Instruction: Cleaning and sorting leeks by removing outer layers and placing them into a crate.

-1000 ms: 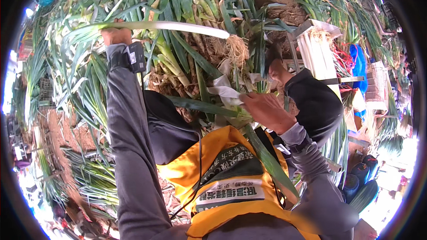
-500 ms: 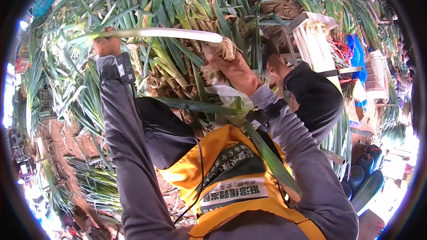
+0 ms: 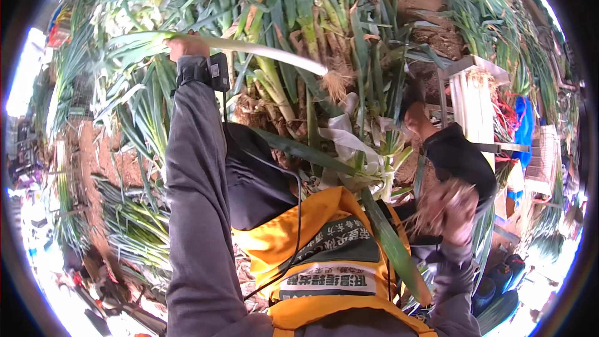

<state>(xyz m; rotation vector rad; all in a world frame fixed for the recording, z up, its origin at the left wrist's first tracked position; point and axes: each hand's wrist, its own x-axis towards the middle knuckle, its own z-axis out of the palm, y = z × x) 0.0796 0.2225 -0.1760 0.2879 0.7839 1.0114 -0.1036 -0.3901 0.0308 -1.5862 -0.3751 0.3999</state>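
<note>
My left hand (image 3: 189, 47) is closed around a long green onion (image 3: 268, 52) where its white stalk turns to green leaves. The stalk points right and sags slightly, with its bushy, pale roots (image 3: 337, 84) at the free end. Away from it, over my right knee, is my right hand (image 3: 449, 215), smeared by motion; whether anything is in its fingers I cannot make out. A heap of unpeeled green onions (image 3: 321, 31) lies beyond my knees. Peeled leaves and whitish skins (image 3: 355, 140) lie between my legs, close to my yellow apron (image 3: 268, 221).
On the right, a metal rack (image 3: 479, 70) holds several white peeled stalks, roots up. Past it are a blue bag (image 3: 524, 131), red string and a wire basket (image 3: 541, 159). More green onions (image 3: 134, 231) lie on the brown soil at left.
My right hand has left the root end and swung down and right, toward my right knee. The green onion stays in my left hand. The whole view has shifted a little.
</note>
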